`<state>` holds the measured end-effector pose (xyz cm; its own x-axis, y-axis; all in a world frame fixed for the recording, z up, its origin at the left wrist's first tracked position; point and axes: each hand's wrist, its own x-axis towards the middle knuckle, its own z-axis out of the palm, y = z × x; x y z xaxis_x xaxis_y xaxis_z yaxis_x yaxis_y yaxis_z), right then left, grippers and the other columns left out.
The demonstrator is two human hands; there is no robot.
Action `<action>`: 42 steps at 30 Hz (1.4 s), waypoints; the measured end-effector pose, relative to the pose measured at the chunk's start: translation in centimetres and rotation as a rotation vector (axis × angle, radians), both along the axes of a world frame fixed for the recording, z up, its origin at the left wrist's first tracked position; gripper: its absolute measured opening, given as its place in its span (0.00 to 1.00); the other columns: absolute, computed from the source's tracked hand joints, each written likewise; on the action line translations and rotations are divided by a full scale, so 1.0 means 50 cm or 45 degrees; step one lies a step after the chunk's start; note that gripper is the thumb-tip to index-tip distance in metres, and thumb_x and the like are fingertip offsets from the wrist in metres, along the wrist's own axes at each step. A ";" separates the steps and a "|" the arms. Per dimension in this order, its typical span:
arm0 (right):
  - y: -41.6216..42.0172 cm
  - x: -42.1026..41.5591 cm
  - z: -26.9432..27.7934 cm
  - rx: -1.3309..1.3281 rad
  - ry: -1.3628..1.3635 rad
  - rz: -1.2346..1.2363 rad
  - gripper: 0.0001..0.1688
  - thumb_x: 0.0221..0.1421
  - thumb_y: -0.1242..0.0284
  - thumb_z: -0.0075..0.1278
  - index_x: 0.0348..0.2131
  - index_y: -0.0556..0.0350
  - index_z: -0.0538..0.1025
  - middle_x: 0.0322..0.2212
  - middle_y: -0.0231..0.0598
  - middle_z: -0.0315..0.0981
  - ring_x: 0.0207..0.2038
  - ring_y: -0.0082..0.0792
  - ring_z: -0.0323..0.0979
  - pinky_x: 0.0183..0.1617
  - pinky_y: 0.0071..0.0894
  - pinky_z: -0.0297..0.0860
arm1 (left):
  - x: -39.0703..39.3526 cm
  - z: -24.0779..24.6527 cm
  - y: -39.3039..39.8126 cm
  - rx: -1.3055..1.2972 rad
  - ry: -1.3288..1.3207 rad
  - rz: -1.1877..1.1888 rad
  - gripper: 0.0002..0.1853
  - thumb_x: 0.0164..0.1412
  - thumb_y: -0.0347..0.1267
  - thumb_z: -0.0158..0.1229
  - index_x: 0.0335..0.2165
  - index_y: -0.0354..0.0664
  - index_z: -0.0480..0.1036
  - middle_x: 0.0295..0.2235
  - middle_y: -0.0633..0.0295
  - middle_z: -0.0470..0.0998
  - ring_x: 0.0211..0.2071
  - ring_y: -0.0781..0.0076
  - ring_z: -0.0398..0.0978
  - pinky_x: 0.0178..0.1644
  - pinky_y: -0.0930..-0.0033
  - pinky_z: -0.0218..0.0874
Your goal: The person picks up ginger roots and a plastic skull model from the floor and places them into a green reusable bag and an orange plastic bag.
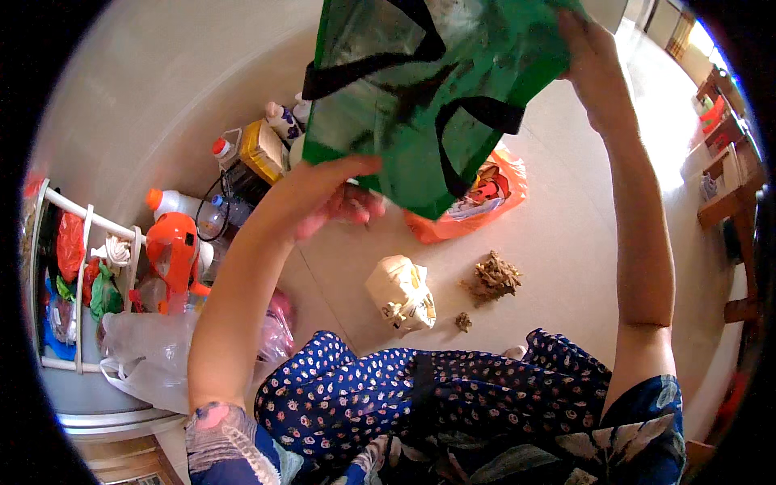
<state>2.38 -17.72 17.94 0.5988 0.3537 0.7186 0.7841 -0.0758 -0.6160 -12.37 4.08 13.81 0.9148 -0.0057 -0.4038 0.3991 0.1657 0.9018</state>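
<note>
A green bag with black handles [406, 133] is stretched out above the floor between my hands. My right hand [591, 66] grips its upper right edge. At its lower left corner is my left hand [342, 194], its thumb on the bag and the other fingers curled below. Under the bag stands an orange plastic bag [430, 229] with printed packets in it. Nearer my knees, a crumpled cream-coloured bag [400, 291] sits on the tiled floor, with a clump of brown dried material [494, 279] to its right and a smaller brown piece [463, 322] by it.
Along the wall at left stand plastic bottles [182, 206], a yellow box [265, 150] and an orange plastic object [173, 248]. A white-railed rack [88, 218] holds coloured bags at far left. A clear plastic bag [148, 345] lies beside it. Wooden furniture [727, 194] lines the far right.
</note>
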 end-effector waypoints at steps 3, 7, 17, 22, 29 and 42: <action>-0.007 -0.004 -0.002 -0.018 0.080 -0.095 0.17 0.52 0.68 0.38 0.38 0.61 0.65 0.24 0.32 0.63 0.27 0.26 0.62 0.32 0.24 0.61 | 0.063 -0.053 0.001 0.046 -0.141 0.015 0.14 0.48 0.30 0.52 0.35 0.37 0.64 0.27 0.59 0.72 0.21 0.72 0.71 0.22 0.75 0.64; -0.045 0.032 -0.027 -0.108 0.174 -0.116 0.18 0.52 0.67 0.39 0.40 0.61 0.64 0.26 0.39 0.66 0.29 0.30 0.67 0.32 0.27 0.64 | 0.127 -0.123 -0.020 0.145 -0.186 0.049 0.11 0.51 0.27 0.47 0.36 0.37 0.64 0.28 0.58 0.72 0.23 0.71 0.72 0.25 0.75 0.65; -0.114 0.046 -0.149 -0.393 0.076 -0.329 0.24 0.51 0.73 0.38 0.49 0.55 0.56 0.38 0.55 0.64 0.42 0.50 0.64 0.41 0.38 0.62 | 0.198 -0.251 -0.090 0.188 -0.361 0.139 0.13 0.53 0.24 0.40 0.40 0.36 0.59 0.30 0.55 0.71 0.21 0.67 0.73 0.24 0.74 0.67; -0.147 0.022 -0.182 -0.506 0.125 -0.374 0.27 0.54 0.73 0.35 0.53 0.50 0.50 0.43 0.49 0.60 0.43 0.40 0.62 0.44 0.36 0.62 | 0.213 -0.303 -0.084 0.111 -0.445 0.206 0.12 0.52 0.21 0.41 0.39 0.34 0.58 0.30 0.54 0.70 0.22 0.65 0.73 0.25 0.72 0.68; -0.175 0.001 -0.230 -0.520 0.089 -0.436 0.36 0.45 0.86 0.37 0.53 0.50 0.48 0.49 0.50 0.53 0.50 0.48 0.55 0.49 0.41 0.57 | 0.217 -0.334 -0.093 0.003 -0.522 0.208 0.11 0.52 0.23 0.45 0.37 0.33 0.60 0.30 0.55 0.71 0.27 0.66 0.73 0.29 0.72 0.69; -0.187 -0.007 -0.244 -0.549 -0.029 -0.527 0.43 0.40 0.91 0.34 0.54 0.45 0.42 0.44 0.58 0.56 0.45 0.54 0.59 0.43 0.45 0.60 | 0.246 -0.396 -0.084 0.386 -0.937 0.346 0.10 0.49 0.25 0.50 0.33 0.34 0.65 0.30 0.60 0.72 0.31 0.72 0.70 0.33 0.74 0.63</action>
<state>2.00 -27.06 5.72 0.7352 0.3569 0.5763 0.6487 -0.6173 -0.4452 -0.09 -0.14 -6.02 0.8993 0.2652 0.3479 -0.3271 -0.1201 0.9373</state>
